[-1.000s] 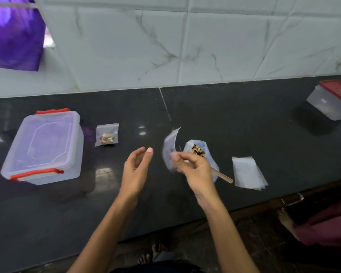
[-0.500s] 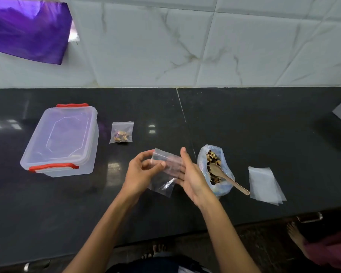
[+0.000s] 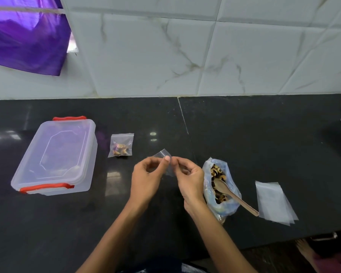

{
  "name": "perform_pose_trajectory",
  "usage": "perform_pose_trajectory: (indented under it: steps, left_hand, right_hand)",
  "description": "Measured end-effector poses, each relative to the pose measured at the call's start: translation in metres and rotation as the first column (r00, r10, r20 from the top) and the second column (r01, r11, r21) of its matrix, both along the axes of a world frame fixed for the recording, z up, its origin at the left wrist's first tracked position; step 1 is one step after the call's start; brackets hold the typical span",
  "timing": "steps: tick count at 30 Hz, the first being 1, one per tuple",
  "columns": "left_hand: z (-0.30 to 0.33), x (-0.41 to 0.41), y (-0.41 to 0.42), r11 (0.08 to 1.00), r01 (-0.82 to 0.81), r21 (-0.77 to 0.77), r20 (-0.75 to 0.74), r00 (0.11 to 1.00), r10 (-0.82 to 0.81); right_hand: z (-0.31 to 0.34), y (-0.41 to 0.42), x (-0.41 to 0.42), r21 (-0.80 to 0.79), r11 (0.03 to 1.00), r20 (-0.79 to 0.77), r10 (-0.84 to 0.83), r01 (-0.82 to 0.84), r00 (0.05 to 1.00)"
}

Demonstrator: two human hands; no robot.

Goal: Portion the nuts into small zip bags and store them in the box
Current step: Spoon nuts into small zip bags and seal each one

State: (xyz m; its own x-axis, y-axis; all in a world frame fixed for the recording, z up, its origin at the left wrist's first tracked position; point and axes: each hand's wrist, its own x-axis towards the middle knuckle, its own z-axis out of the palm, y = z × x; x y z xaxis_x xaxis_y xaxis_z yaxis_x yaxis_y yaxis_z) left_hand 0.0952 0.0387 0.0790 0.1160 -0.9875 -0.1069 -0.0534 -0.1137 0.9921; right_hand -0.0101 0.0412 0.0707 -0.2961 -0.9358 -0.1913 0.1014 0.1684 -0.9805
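An empty small zip bag (image 3: 163,155) is pinched at its top edge between my left hand (image 3: 148,178) and my right hand (image 3: 189,178), above the middle of the black counter (image 3: 254,138). Just right of my right hand lies an open plastic bag of nuts (image 3: 220,189) with a wooden spoon (image 3: 234,196) resting in it. One filled zip bag (image 3: 121,145) lies flat further left. At the far left stands a clear box (image 3: 55,156) with red clips, its lid on.
A stack of empty zip bags (image 3: 273,201) lies at the right near the counter's front edge. A tiled wall rises behind the counter, with purple cloth (image 3: 25,34) hanging at the upper left. Another person's foot (image 3: 305,251) shows on the floor at the lower right.
My left hand has joined the right on the empty zip bag, and both hands now pinch its top edge close together. The camera has shifted left, taking the red-lidded container out of view.
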Motion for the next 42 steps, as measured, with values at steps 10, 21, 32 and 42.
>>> perform_pose_trajectory:
  steps: [10,21,32,42]
  left_hand:
    - [-0.006,0.005,-0.011,0.998,0.04,0.052,-0.024,0.999,-0.038]
    - [-0.005,0.02,-0.014,0.991,0.054,0.118,0.004,0.998,-0.055]
    - [-0.005,0.03,-0.003,0.982,0.103,0.157,-0.03,0.995,-0.1]
    - [-0.005,0.03,0.006,0.966,0.18,0.186,-0.116,0.98,-0.16]
  right_hand:
    - [-0.01,-0.009,0.003,0.105,0.987,-0.028,0.128,-0.124,0.991]
    - [-0.011,-0.008,-0.015,0.133,0.89,-0.08,0.447,-0.435,0.891]
    - [-0.011,-0.002,-0.012,0.102,0.881,-0.016,0.466,-0.462,0.884]
    - [-0.012,0.004,-0.018,0.08,0.88,-0.133,0.475,-0.468,0.87]
